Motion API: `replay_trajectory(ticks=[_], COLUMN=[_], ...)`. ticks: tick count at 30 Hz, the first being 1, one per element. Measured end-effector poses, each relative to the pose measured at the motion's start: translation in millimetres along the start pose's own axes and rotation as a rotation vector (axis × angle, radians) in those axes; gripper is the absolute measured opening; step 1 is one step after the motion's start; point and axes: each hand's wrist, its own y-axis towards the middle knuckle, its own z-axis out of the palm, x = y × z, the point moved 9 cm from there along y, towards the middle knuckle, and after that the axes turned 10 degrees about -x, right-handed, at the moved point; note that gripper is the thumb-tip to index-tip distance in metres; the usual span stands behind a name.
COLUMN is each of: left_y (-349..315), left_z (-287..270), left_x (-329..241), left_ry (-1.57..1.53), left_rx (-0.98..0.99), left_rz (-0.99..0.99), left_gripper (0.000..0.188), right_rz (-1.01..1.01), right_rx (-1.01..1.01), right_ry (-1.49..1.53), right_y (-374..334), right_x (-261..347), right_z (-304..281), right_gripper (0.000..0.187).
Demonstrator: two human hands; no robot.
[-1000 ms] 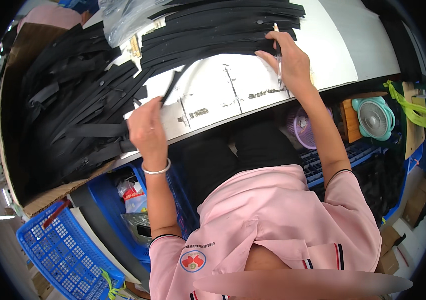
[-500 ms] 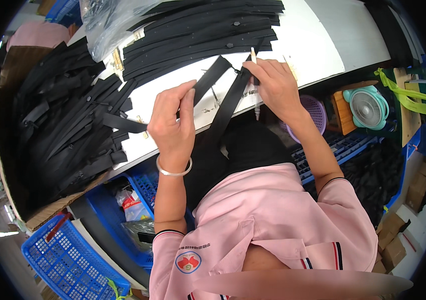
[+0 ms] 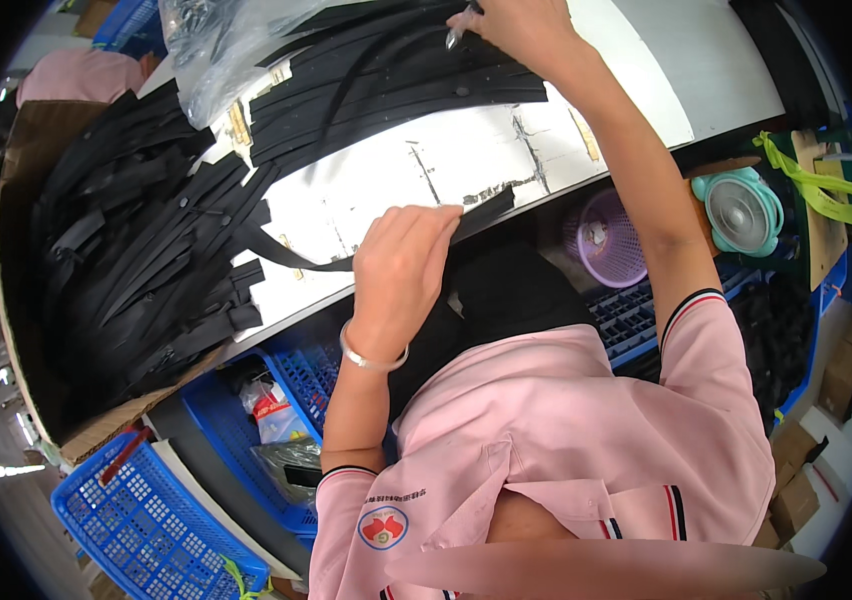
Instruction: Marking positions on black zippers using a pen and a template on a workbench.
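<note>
My left hand [image 3: 401, 262] is closed, pinching a flat black fabric strip [image 3: 486, 214] over the front edge of the white table. The strip's free end sticks out to the right, and its other part runs left toward the heap. My right hand [image 3: 526, 28] reaches to the far side, closed on a slim pale pen-like tool [image 3: 454, 38]. From its fingers another black strip [image 3: 346, 88] appears to curve down over a row of black strips [image 3: 416, 75] laid side by side. Its exact grip on that strip is partly hidden.
A cardboard box [image 3: 96, 425] heaped with black strips [image 3: 136, 260] stands at left. Clear plastic [image 3: 216, 60] lies at the back. Blue baskets [image 3: 146, 510], a purple basket [image 3: 611, 240] and a teal fan [image 3: 741, 212] sit around the white table [image 3: 386, 180].
My right hand has moved from the table's front edge to the far pile, taking a strip along. My left hand has shifted right and slightly down, still gripping a strip.
</note>
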Motion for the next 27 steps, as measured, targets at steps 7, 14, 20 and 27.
replay_trajectory(ticks=[7,14,20,27], left_y=[7.3,21.8,-9.3,-50.7], left_z=[32.6,45.4,-60.8,-135.8], left_x=[40.8,37.4,-47.9,-135.2], left_ry=[0.047,0.063,-0.360,-1.453], left_rx=[-0.043,-0.118,-0.488,-1.082], left_rz=[-0.068,-0.018,-0.137,0.302], left_gripper=[0.011,0.014,0.029,0.013], right_rz=[0.100,0.091,0.057,0.074], right_rx=[-0.222,-0.037,-0.031,-0.082], right_ry=[0.094,0.331,0.267,0.190], right_y=[-63.4,-173.1,-190.6,-192.5], right_x=[1.6,54.7,35.0,-1.6], right_z=[-54.0,-86.9,-79.8,-87.9], right_gripper=[0.015,0.036,0.039,0.035])
